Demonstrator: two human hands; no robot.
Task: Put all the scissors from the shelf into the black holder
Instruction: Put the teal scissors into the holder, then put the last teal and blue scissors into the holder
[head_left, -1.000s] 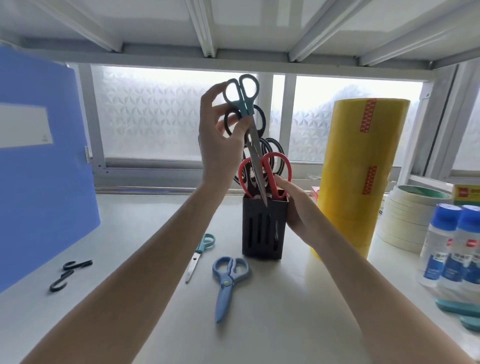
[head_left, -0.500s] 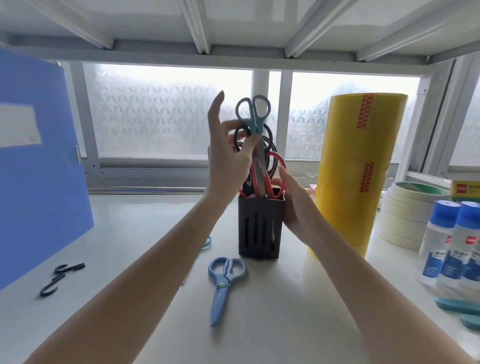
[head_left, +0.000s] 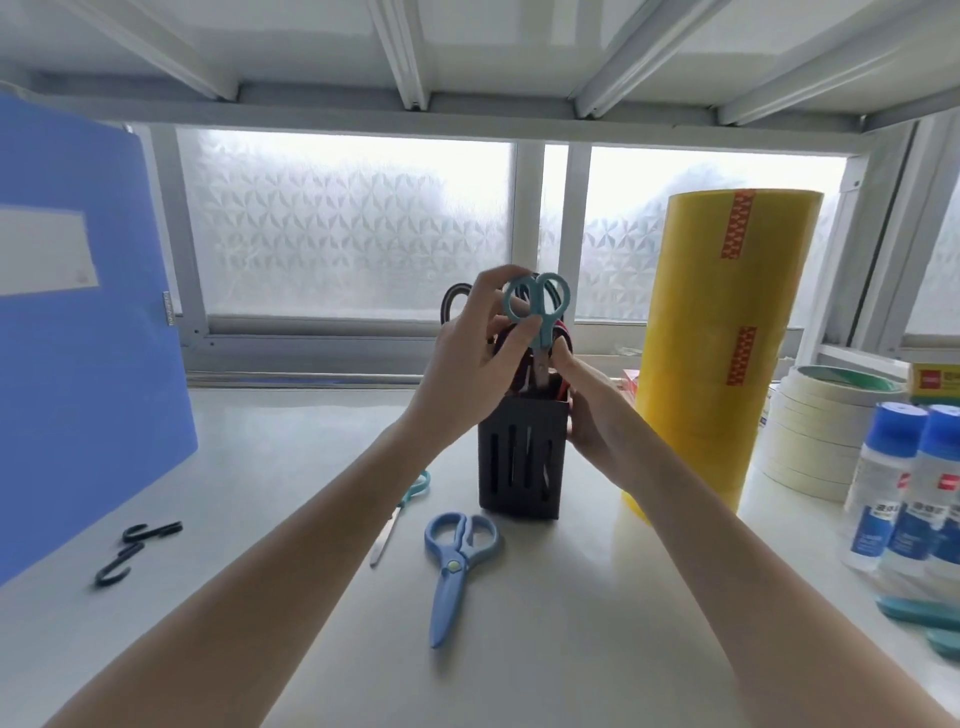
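Your left hand (head_left: 467, 364), still pinching the teal scissors (head_left: 537, 317), has lowered their blades into the black holder (head_left: 519, 462); your right hand (head_left: 587, 410) steadies the holder. Release next.

The left hand (head_left: 470, 358) pinches teal-handled scissors (head_left: 537, 317) by the handle, blades down inside the slotted black plastic holder (head_left: 519, 462), which the right hand (head_left: 587, 410) grips at its side. On the white shelf (head_left: 571, 623) just before the holder lie 2 more: blue plastic scissors (head_left: 454, 566) and small teal-handled scissors (head_left: 400, 512).
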